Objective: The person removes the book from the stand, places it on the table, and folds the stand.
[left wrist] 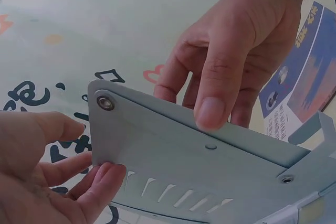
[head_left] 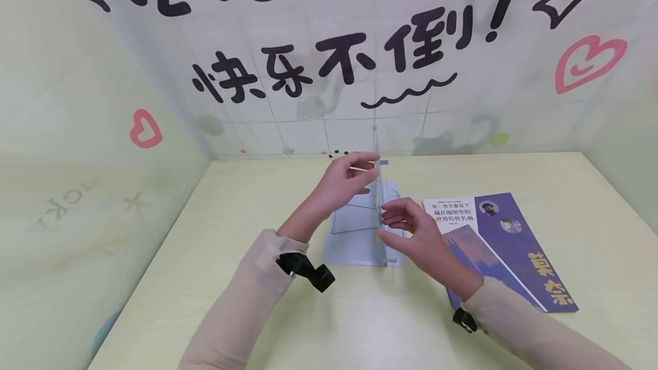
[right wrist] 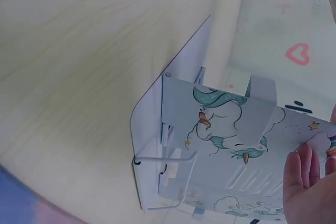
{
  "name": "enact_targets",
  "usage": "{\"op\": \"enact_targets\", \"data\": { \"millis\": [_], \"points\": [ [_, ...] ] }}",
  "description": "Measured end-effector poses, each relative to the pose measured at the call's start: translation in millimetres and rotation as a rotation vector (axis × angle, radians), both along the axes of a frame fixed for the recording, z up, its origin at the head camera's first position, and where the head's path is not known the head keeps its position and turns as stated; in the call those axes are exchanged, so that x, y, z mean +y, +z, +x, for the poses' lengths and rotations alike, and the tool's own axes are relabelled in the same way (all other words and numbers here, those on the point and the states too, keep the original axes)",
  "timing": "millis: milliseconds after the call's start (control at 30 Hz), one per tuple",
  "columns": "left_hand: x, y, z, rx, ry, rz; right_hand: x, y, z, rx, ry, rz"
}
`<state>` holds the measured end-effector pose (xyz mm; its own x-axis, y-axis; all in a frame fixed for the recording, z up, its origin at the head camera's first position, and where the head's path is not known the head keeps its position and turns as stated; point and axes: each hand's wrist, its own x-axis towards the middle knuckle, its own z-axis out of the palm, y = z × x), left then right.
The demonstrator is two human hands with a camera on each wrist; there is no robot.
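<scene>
A pale blue book stand [head_left: 354, 250] lies with its base on the table and one panel raised, seen nearly edge-on in the head view. The right wrist view shows unicorn prints on the raised panel [right wrist: 210, 119] and a wire leg [right wrist: 168, 160]. My right hand [head_left: 416, 230] pinches the panel's near edge, its thumb [left wrist: 212, 111] on one face and its fingers partly hidden behind. At the riveted top corner is my left hand [head_left: 341, 181]. Its fingers are loosely bent, with fingertips [left wrist: 110, 174] against the panel and the thumb apart from it.
A purple and white book [head_left: 514, 244] lies flat on the table [head_left: 180, 290], right of the stand and partly under my right forearm. Behind the table hangs a printed backdrop [head_left: 319, 107] with black lettering and pink hearts.
</scene>
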<state>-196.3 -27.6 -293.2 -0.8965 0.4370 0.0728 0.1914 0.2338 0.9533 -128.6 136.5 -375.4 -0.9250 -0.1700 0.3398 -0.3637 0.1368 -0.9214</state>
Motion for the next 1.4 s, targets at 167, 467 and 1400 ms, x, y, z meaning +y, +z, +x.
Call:
{"op": "enact_targets", "data": {
  "millis": [167,467,1400],
  "points": [
    [-9.9,-4.1,0.1,-0.033,0.058,0.019,-8,-0.4,-4.1,0.009,0.023,0.016],
    [-31.8,-8.3,1.1,-0.083,0.161,0.048,-23,-6.1,-13.1,-0.008,0.068,0.058],
    [-96.6,-51.7,-2.1,-0.243,0.366,-0.02,-67,-20.7,-29.3,-0.041,0.183,0.319]
  ]
}}
